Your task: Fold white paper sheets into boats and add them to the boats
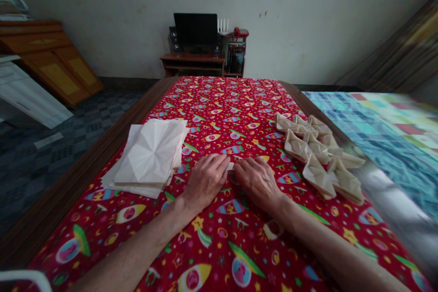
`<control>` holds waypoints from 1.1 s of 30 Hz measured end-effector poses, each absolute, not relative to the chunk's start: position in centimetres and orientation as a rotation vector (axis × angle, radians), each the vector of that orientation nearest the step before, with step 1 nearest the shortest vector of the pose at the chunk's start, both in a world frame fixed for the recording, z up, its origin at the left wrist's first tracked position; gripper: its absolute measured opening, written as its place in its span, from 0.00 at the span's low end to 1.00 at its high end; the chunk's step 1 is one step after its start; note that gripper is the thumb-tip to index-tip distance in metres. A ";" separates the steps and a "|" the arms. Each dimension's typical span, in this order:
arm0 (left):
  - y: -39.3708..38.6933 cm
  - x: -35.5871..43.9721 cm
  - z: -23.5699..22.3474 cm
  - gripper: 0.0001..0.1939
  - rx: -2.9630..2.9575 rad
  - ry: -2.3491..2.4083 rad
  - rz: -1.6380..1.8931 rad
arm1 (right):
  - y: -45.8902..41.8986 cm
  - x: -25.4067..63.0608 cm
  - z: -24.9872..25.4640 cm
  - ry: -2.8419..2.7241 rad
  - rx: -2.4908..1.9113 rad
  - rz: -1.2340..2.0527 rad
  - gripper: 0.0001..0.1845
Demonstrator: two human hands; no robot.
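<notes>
My left hand (208,175) and my right hand (258,180) meet near the middle of the red patterned cloth, both with fingers closed. Between them shows a small bit of folded white paper (230,166), gripped from both sides; most of it is hidden under my fingers. Left of my hands lies a stack of creased white paper sheets (153,150), the top one marked with fold lines fanning out from its centre. To the right sit several folded paper boats (318,148), pale cream, grouped close together.
The red cloth (236,114) covers a long dark-edged table. Beyond its far end stands a desk (193,59) with a monitor (195,29), speakers and a red telephone (240,33). A bed (379,132) is on the right, a wooden cabinet (51,59) on the left.
</notes>
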State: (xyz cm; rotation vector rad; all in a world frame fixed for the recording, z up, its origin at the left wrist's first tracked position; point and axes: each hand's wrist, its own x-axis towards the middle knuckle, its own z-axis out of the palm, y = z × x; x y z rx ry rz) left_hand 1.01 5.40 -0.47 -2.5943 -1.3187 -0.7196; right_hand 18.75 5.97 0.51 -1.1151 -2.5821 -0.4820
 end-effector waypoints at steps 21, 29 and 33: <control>5.6 1.1 -0.6 0.13 -2.620 -1.524 -0.918 | 5.4 19.7 0.2 -2.450 -0.846 -0.420 0.11; 4.8 1.2 0.8 0.10 -2.509 -1.282 -0.729 | 5.1 19.3 0.1 -2.431 -0.797 -0.382 0.11; 4.7 1.1 -0.1 0.09 -2.564 -1.223 -0.698 | 5.0 19.2 -0.3 -2.336 -0.967 -0.299 0.10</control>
